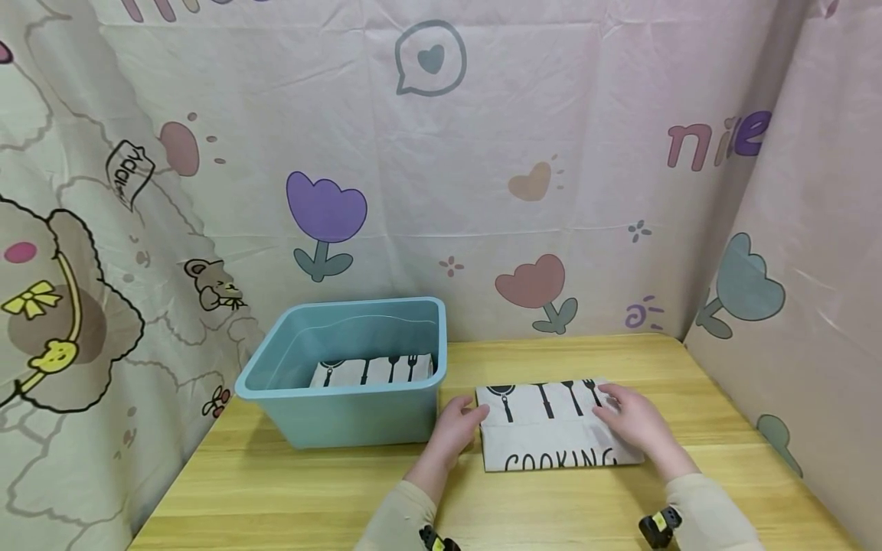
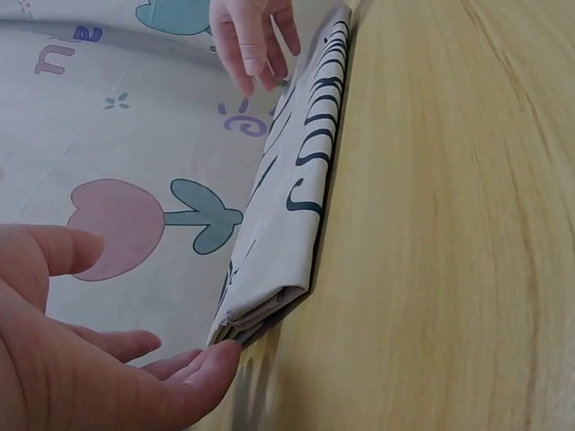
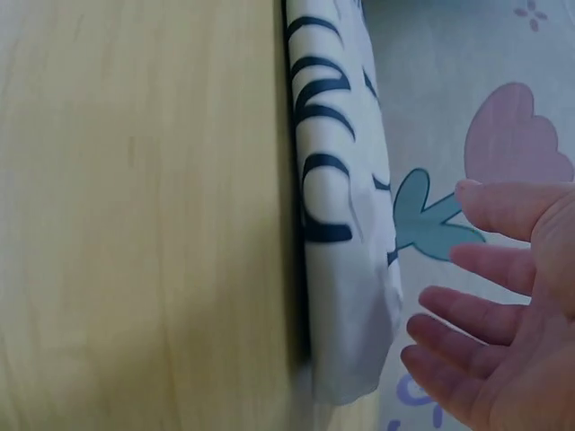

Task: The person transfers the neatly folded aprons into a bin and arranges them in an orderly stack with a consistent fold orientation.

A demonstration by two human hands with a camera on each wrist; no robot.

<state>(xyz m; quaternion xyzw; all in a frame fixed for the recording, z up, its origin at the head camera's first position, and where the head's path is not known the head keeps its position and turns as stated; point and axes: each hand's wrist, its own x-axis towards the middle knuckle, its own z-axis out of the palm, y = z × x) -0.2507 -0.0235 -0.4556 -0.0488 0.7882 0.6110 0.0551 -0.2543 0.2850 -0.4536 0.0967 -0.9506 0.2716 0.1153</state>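
A folded white cloth [image 1: 544, 435] lies flat on the table, printed with black kitchen utensils and the word COOKING. My left hand [image 1: 455, 430] is at its left edge, thumb and fingers spread apart. In the left wrist view, a fingertip of that hand [image 2: 108, 368] is at the cloth's [image 2: 278, 233] layered corner; whether it touches I cannot tell. On the opposite side, my right hand [image 1: 639, 421] is by the right edge with loosely extended fingers. The right wrist view has this hand [image 3: 503, 323] beside the cloth [image 3: 346, 296], gripping nothing.
Left of the cloth stands a blue plastic bin [image 1: 358, 417], with a similar printed white cloth [image 1: 375, 370] inside. Both rest on a wooden table [image 1: 331, 497]. A patterned curtain [image 1: 427, 168] hangs behind the table and along both sides.
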